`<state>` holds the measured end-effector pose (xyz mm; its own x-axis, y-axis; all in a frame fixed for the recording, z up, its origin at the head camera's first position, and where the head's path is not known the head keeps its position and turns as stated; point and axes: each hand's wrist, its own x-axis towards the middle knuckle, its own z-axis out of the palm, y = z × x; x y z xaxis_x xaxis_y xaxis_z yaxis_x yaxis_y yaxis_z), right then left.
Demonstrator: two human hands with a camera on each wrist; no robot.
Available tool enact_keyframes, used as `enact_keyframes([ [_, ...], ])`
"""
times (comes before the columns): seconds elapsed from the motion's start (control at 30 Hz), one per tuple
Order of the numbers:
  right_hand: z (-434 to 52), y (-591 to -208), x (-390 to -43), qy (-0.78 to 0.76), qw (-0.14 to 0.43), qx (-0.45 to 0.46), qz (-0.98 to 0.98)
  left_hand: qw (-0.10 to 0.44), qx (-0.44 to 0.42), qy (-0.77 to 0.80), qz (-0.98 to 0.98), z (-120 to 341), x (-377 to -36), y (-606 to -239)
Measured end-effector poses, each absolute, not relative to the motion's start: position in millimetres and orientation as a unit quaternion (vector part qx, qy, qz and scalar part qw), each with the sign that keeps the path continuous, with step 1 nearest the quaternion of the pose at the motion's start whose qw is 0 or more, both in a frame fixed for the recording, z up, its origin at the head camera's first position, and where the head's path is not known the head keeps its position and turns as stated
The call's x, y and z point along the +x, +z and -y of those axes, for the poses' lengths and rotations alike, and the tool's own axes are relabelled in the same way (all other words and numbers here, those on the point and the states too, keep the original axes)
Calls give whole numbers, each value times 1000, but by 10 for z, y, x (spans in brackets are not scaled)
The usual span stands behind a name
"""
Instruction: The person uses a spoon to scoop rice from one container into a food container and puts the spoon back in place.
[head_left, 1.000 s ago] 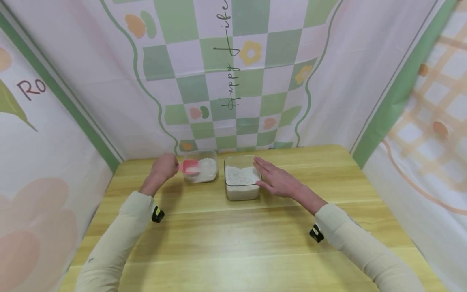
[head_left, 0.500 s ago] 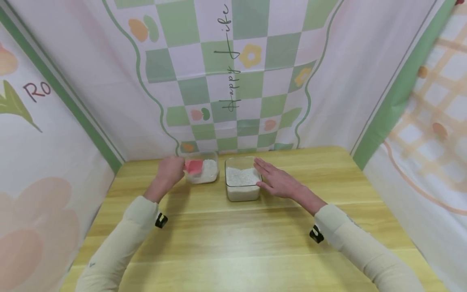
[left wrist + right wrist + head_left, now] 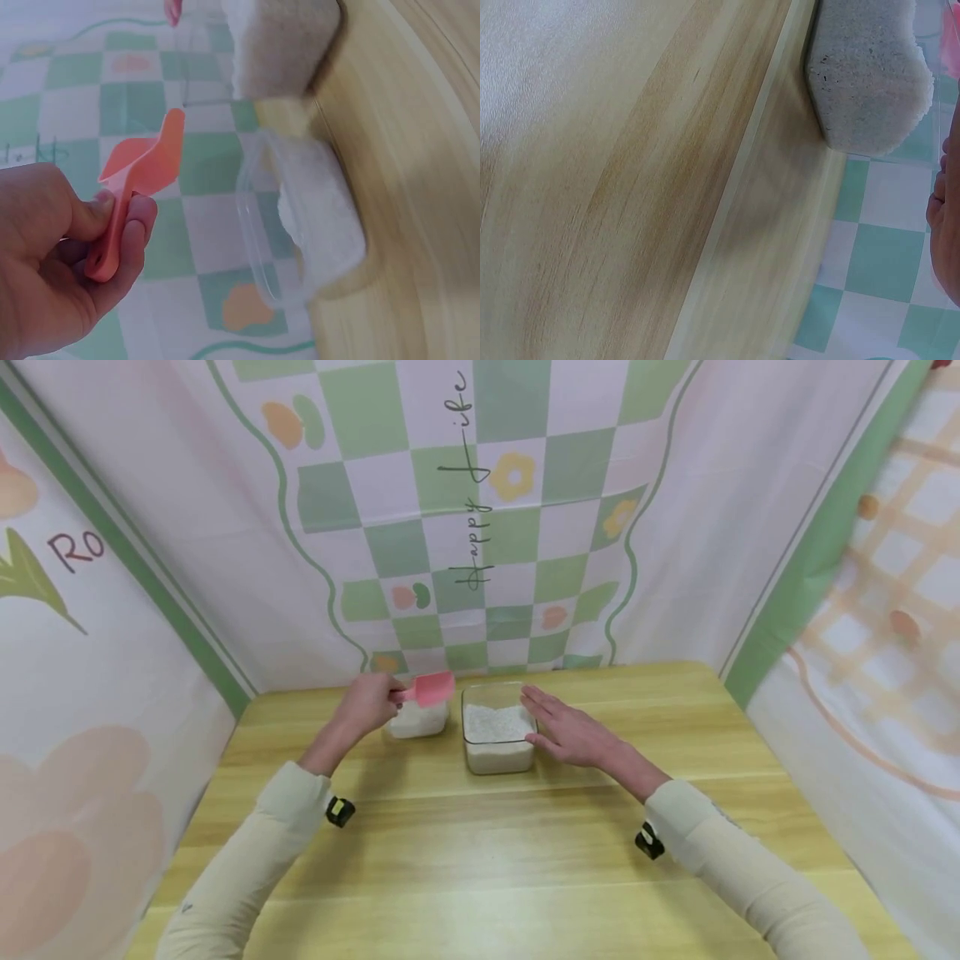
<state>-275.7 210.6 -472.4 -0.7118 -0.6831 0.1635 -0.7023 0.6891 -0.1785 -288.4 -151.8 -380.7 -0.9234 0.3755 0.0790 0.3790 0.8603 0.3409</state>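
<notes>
A pink scoop (image 3: 433, 690) is held by its handle in my left hand (image 3: 367, 703), above the smaller clear plastic container (image 3: 417, 722). In the left wrist view, the thumb and fingers curl round the scoop's handle (image 3: 111, 244), and no white grains show on the scoop. White grains (image 3: 322, 206) lie in the smaller container. To its right stands a larger clear container (image 3: 498, 758), filled more than halfway with white grains (image 3: 501, 722). Straight fingers of my right hand (image 3: 572, 728) rest at this container's right rim.
Both containers stand near the back of the wooden table (image 3: 480, 868), a small gap between them. Behind the table hangs a checkered cloth (image 3: 495, 543), and more printed cloth (image 3: 82, 693) hangs at the sides.
My left hand has brought the scoop up out of the smaller container and to the right, tilting it from among the grains to above them. The right hand stays put at the larger container.
</notes>
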Motion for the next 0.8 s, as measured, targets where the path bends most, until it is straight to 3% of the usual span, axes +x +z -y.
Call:
enact_keyframes([
  [0.47,-2094,-4710,-2755,118,38,375,919,77,-280,-68,954,919,-2864,-3772],
  [0.8,-2092,-4693,-2749,117,32,373,920,66,-320,44,944,564,-2910,-3846],
])
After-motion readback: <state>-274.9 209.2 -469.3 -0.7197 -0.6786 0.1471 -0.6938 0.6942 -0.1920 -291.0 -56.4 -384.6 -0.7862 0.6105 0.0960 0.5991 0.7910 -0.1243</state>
